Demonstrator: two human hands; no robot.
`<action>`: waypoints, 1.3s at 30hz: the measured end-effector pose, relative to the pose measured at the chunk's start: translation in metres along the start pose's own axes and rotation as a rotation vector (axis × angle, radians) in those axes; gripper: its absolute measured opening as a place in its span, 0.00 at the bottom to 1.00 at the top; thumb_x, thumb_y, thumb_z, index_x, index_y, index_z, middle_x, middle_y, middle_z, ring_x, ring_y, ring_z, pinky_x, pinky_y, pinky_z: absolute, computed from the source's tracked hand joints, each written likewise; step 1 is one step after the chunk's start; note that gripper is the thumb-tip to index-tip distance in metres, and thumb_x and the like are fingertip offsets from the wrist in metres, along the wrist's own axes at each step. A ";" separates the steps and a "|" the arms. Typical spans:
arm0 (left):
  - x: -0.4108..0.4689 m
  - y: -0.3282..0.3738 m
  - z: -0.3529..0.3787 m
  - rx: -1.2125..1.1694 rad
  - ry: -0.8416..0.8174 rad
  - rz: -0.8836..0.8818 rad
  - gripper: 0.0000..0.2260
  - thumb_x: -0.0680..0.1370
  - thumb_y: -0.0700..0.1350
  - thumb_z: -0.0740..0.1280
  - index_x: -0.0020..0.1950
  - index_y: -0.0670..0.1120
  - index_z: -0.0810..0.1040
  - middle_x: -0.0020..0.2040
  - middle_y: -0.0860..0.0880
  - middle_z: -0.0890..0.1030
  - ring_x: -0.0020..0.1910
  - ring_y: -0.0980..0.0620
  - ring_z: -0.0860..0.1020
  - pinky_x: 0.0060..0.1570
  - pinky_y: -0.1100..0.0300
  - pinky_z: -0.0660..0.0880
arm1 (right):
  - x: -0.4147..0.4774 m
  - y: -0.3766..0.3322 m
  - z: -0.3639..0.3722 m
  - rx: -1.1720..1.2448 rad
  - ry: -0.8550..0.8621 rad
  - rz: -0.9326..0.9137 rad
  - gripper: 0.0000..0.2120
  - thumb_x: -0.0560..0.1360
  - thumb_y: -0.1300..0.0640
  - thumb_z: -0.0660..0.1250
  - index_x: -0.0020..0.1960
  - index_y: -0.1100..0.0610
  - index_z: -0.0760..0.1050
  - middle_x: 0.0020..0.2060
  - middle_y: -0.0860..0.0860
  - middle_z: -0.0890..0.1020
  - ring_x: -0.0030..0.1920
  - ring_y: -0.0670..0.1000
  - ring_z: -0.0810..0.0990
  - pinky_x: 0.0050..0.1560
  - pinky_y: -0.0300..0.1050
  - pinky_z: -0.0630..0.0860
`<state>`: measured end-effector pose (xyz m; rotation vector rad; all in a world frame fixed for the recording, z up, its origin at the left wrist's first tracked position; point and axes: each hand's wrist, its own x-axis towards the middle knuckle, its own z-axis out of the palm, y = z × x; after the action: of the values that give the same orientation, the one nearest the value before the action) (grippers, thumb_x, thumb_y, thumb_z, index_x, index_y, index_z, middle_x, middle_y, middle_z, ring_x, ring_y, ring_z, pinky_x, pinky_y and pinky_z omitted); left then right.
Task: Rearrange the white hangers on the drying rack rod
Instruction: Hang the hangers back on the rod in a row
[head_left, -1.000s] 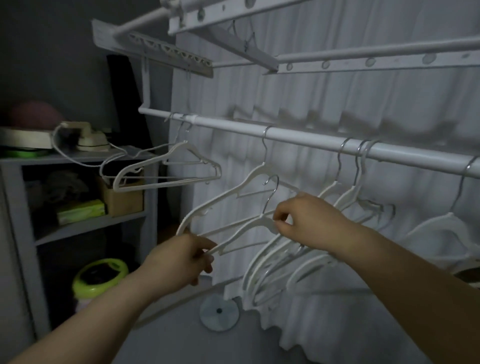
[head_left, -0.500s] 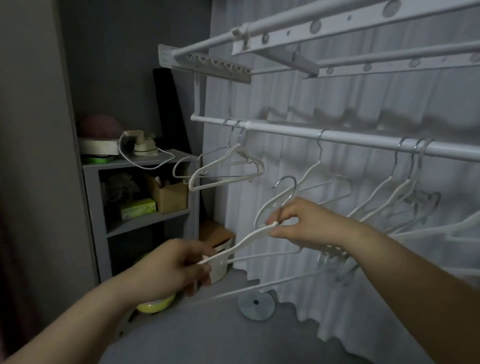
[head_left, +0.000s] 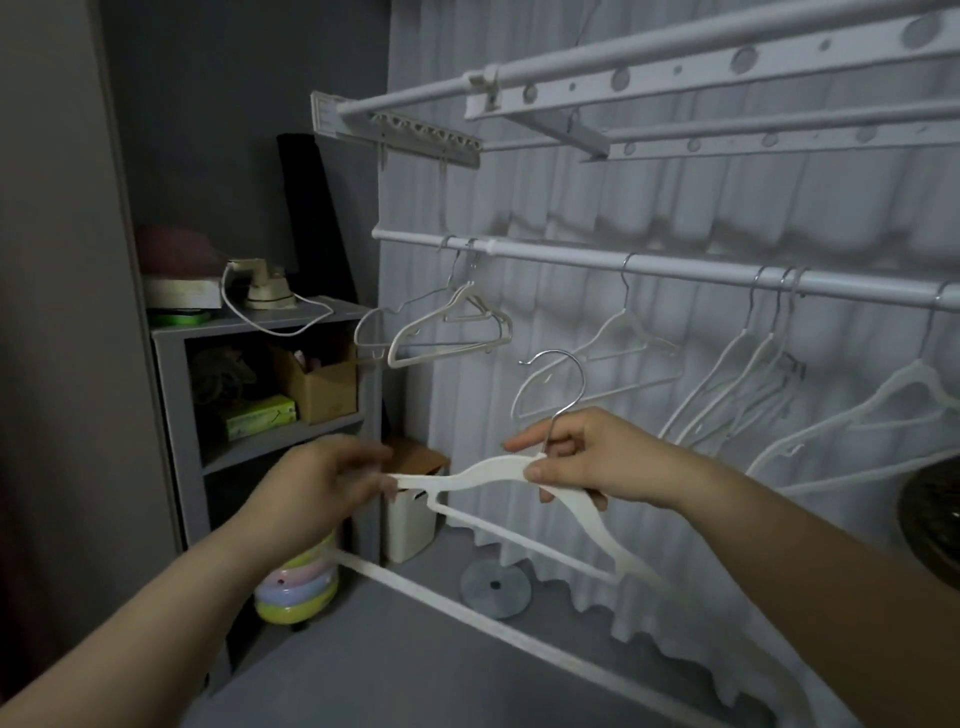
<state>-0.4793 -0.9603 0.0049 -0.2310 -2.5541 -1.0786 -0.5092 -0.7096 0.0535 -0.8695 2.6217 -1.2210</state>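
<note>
I hold a white hanger (head_left: 488, 470) with a metal hook off the rod, in front of me at chest height. My right hand (head_left: 587, 457) grips its neck just below the hook. My left hand (head_left: 327, 483) pinches its left shoulder tip. A second white bar (head_left: 493, 629) runs lower and closer, its ends hidden. The drying rack rod (head_left: 675, 267) crosses behind, carrying several white hangers: two at the left end (head_left: 457, 332), one in the middle (head_left: 623, 343), a cluster at the right (head_left: 753, 384).
A grey shelf unit (head_left: 270, 431) stands at the left with boxes, an iron and a cord on top. A white bin (head_left: 410, 519) and stacked coloured bowls (head_left: 301, 587) sit on the floor. White curtain behind; upper rack arms (head_left: 675, 78) overhead.
The hanger came free of the cluster and moved down and left, its hook now clear below the rod. The view swung left. Both hands kept their hold.
</note>
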 end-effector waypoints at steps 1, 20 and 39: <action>0.000 -0.004 0.004 0.021 0.013 0.015 0.16 0.71 0.43 0.70 0.58 0.49 0.76 0.50 0.54 0.76 0.52 0.55 0.75 0.53 0.60 0.71 | -0.002 -0.001 0.003 0.033 0.009 0.001 0.13 0.74 0.62 0.66 0.45 0.43 0.75 0.23 0.45 0.81 0.22 0.39 0.76 0.18 0.31 0.65; -0.019 0.068 0.042 -0.406 -0.691 -0.026 0.10 0.70 0.56 0.65 0.49 0.56 0.73 0.33 0.57 0.82 0.21 0.60 0.73 0.20 0.69 0.67 | -0.009 0.011 0.010 0.029 0.260 0.227 0.16 0.78 0.55 0.58 0.33 0.58 0.72 0.15 0.47 0.75 0.17 0.44 0.75 0.20 0.33 0.72; 0.096 0.087 0.119 -0.215 -0.337 0.033 0.12 0.72 0.35 0.64 0.37 0.52 0.78 0.29 0.55 0.79 0.25 0.58 0.77 0.27 0.60 0.76 | 0.032 0.078 -0.126 -0.598 0.629 0.057 0.09 0.76 0.55 0.62 0.51 0.55 0.80 0.44 0.52 0.84 0.49 0.52 0.80 0.50 0.43 0.73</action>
<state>-0.5745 -0.8135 0.0224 -0.5510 -2.7061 -1.4059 -0.6133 -0.6037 0.0843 -0.5086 3.5929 -0.7771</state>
